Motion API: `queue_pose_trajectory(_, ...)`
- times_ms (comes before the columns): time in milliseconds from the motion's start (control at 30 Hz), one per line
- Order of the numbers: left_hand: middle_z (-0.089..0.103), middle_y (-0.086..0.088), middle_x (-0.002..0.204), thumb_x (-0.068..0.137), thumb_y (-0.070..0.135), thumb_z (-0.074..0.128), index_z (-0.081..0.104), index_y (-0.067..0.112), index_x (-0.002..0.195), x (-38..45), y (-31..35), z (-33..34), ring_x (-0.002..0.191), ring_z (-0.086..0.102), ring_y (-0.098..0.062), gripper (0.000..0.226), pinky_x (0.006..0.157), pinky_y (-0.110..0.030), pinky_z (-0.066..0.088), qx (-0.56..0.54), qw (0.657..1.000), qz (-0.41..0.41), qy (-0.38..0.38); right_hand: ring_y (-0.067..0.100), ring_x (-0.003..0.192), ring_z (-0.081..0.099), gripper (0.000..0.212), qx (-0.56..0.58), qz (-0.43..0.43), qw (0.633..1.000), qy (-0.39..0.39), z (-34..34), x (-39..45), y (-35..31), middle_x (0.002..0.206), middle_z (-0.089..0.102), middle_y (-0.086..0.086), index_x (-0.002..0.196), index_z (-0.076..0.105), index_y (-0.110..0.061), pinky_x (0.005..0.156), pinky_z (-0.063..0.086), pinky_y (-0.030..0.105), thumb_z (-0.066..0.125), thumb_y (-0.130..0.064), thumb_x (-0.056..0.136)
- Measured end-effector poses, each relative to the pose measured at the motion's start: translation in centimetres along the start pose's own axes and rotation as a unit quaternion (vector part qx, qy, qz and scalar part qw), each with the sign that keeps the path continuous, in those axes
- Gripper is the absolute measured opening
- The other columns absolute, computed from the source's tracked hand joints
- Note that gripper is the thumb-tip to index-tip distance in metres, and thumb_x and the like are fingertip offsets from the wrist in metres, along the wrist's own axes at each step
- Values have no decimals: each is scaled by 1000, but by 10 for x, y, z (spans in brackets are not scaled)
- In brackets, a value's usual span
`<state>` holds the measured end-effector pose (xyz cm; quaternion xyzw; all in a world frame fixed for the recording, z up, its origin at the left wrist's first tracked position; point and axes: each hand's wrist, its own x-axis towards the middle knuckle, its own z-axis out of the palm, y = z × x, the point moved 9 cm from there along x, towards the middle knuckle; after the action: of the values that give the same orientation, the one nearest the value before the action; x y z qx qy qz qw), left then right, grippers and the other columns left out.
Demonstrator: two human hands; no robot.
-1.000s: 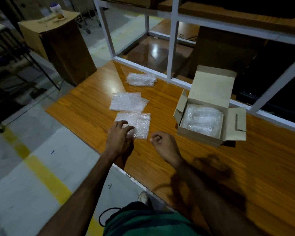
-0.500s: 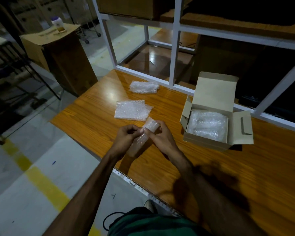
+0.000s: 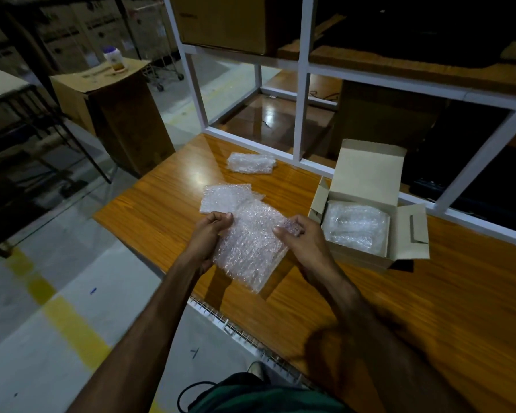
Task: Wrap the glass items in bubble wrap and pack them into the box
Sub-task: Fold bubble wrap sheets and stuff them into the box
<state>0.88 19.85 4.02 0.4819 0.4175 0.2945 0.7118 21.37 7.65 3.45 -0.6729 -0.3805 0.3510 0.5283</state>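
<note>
An orange-brown wood grain is shown on the table [image 3: 429, 308]. The bubble wrap [image 3: 248, 248] is clear and dimpled, the box [image 3: 370, 174] pale tan, the frame [image 3: 304, 84] white, the floor stripe [image 3: 69, 320] yellow; clothing [image 3: 265, 397] is possibly dark green.

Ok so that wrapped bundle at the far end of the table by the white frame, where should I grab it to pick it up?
Judging from this view, take the wrapped bundle across its short width, near the middle, coming down from above. It lies flat and lengthwise along the table, apart from the flat sheets, so both long sides look free. What is inside cannot be seen, so grip gently. Both hands are occupied holding a bubble wrap sheet.
</note>
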Motion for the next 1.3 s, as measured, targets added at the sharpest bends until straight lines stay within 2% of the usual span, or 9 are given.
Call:
queue_pose_trajectory(67,72,-18,114,97,19,70,65,1,107,1,-1,-4,105,68,-30,21,83,-42,57,48,998,30,24,22,108,71,61,11,8,1000,15,-7,-2,6,111,74,-4,101,71,-32,95,58,62,74,-84,70)
queue_pose_trajectory(200,72,-10,101,94,14,74,67,7,94,-12,-1,5,98,68,-21,10,81,-43,58,81,993,67,58,11,106,65,29,-36,-6,997,74,-28,-11,4,110,68,-12,99,66,-36,91,59,56,73,-61,86)
queue_pose_trajectory(333,74,-9,103,88,5,79,64,0,88,-23,9,13,104,71,-12,15,88,-41,59,158,975,134,81,18,109,69,23,31,13,999,32,-28,-13,4,111,73,-9,99,66,-38,94,59,59,69,-57,87)
queue_pose_trajectory(567,61,11,138,84,17,85,63,29,132,-46,-8,78,124,60,-12,54,86,-36,63,253,957,141,-31,33,119,71,32,199,76,973,-92,-7,-25,3,125,75,12,132,67,-10,102,57,56,64,-28,105)
queue_pose_trajectory(767,61,13,139,83,44,82,51,36,146,-61,-31,97,125,61,-8,70,96,-40,58,212,969,128,-14,28,117,72,33,230,87,963,-113,4,-45,-2,125,75,9,132,67,-15,105,55,60,58,-32,107)
queue_pose_trajectory(900,67,11,134,92,23,78,56,27,144,-66,-31,103,118,68,-11,56,94,-40,62,148,982,115,0,14,120,71,41,156,63,976,-137,10,-58,-6,131,74,-2,139,67,-24,104,57,44,51,-46,108)
queue_pose_trajectory(1033,74,2,123,101,24,66,64,18,134,-69,-30,111,115,71,-20,33,97,-54,59,86,992,88,-20,12,145,50,70,131,45,978,-154,20,-64,-1,161,50,-8,159,46,-32,118,45,38,47,-69,100)
queue_pose_trajectory(1167,74,-16,121,107,24,54,72,7,123,-71,-23,112,117,69,-33,29,103,-62,53,68,993,84,-42,7,142,49,48,162,37,972,-163,22,-59,-1,158,45,-17,157,47,-22,101,48,16,49,-34,111)
queue_pose_trajectory(1300,79,-7,112,106,16,47,79,10,109,-68,-3,107,109,73,-20,32,102,-52,56,170,982,40,-73,9,118,67,35,49,-26,996,-68,-2,-45,-19,129,65,-18,107,73,-44,91,64,42,61,-11,105)
